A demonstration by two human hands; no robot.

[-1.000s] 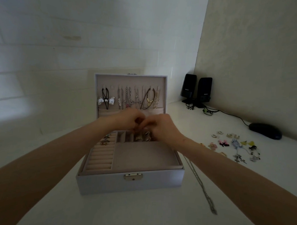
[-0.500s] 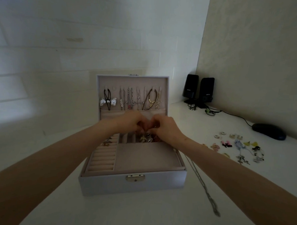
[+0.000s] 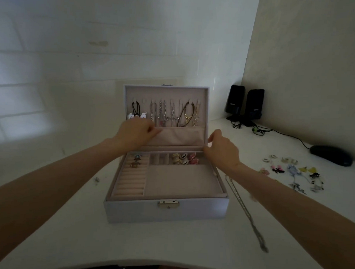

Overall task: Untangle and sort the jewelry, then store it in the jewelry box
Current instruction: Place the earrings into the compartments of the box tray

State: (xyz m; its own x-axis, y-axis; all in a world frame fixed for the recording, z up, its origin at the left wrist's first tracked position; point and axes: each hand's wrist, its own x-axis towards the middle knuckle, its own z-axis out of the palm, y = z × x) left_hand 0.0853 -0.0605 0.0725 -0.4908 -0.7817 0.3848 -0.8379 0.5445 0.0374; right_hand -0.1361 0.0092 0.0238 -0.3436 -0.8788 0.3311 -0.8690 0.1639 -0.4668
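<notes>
The pale jewelry box stands open in the middle of the white table. Several necklaces hang inside its upright lid above a fabric pocket. Rings sit in the ring rolls at the back left, and earrings fill a back compartment. My left hand has curled fingers pinching the pocket's left top edge. My right hand is at the lid's right edge, forefinger and thumb spread and touching it. A long silver chain lies on the table right of the box.
Several loose earrings and charms are spread on the table at the right. A black mouse and its cable lie beyond them, with two black speakers in the corner. A small metal piece lies left of the box.
Both hands were together over the earring compartment. They have moved apart and up, the left to the lid pocket and the right to the lid's right edge.
</notes>
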